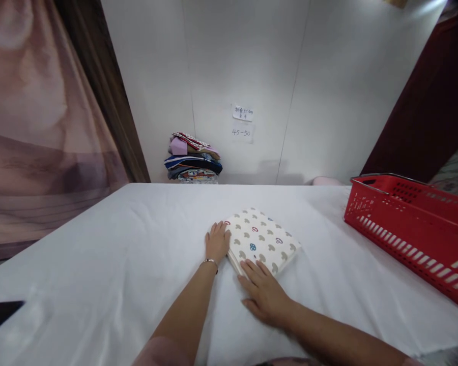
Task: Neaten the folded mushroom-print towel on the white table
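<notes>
A folded cream cloth (261,236) with a print of beige, red and blue mushroom-like shapes lies on the white-covered table, turned cornerwise to me. Along its left corner rests my left hand (217,241), fingers stretched out and touching the edge; a bracelet circles that wrist. My right hand (265,295) lies with spread fingers on the near corner, its fingertips on the fabric. Neither hand grips the cloth. Several folded layers show at the near edges.
A red plastic basket (397,218) stands at the right side of the table (99,244). Beyond the far edge, a stack of folded fabrics (194,158) sits against the white wall. A dark flat object (0,312) lies at the left edge. Curtains hang at both sides.
</notes>
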A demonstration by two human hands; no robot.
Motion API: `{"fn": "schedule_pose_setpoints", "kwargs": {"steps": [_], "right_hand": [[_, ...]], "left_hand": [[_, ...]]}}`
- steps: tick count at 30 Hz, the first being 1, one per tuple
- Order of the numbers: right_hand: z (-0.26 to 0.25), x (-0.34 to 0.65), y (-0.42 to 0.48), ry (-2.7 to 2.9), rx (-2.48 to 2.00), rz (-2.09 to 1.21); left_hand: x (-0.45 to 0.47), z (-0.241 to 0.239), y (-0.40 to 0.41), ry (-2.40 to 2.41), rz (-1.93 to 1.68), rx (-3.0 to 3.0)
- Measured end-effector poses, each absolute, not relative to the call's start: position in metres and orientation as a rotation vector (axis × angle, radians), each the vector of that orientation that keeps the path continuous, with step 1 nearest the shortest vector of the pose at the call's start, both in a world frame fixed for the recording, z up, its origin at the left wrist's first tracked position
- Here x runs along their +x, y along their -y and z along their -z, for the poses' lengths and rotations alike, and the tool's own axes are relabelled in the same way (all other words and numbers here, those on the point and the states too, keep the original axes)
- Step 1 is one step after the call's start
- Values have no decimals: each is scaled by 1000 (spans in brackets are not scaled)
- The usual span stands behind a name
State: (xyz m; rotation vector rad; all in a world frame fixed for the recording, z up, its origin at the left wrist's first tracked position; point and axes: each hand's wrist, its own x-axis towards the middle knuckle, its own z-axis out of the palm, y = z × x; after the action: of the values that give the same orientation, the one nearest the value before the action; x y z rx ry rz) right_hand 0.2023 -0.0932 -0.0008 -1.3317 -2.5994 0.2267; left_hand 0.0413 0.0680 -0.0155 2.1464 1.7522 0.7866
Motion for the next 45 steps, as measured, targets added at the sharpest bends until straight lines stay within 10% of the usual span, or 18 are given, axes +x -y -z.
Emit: {"fn": "schedule_pose_setpoints", "kwargs": {"steps": [16, 30, 45], "right_hand": [[-27, 336, -30, 1614, -2100, -589], [-22, 338, 54, 1547, -1713, -1263], [-15, 316, -5, 1487, -2008, -887]], "left_hand": [[40, 12, -65, -1751, -773, 2137], [30, -6, -56, -1768, -776, 1859], [32, -7, 2, -1610, -807, 1625]]}}
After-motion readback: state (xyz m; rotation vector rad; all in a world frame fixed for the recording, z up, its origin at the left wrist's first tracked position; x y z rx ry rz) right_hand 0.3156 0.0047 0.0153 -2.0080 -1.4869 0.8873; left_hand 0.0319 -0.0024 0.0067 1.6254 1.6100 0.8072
